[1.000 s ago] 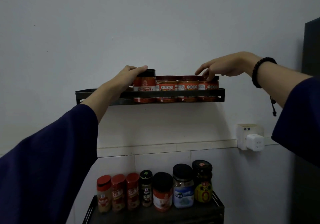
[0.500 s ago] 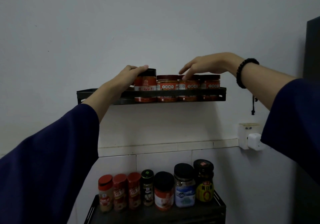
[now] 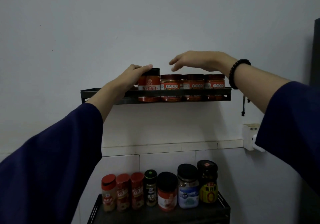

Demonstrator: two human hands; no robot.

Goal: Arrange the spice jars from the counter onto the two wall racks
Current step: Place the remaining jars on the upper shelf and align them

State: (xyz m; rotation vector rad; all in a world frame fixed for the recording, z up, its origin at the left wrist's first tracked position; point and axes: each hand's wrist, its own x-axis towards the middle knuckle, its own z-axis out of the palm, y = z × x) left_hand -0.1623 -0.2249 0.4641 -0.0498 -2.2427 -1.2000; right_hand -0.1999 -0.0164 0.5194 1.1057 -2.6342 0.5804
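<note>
— Your left hand sits at the left end of the row on the black metal upper wall rack. Why is it there?

— It reads as though you're pressing the taller black-lidded red-labelled jar sideways, to close it up against the three squat red-lidded jars to its right. Your grip is clamped on that jar: thumb over the lid's front edge, palm against its left side. The far fingers are hidden.

— And your right hand?

— Above the squat jars, palm down, fingers spread and loose, holding nothing. I can't see it touching a lid.

— What is below your hands?

— The black lower wall rack, carrying seven upright spice jars in a tidy line. The bench isn't in view, so I can't tell whether any remain on it.
</note>
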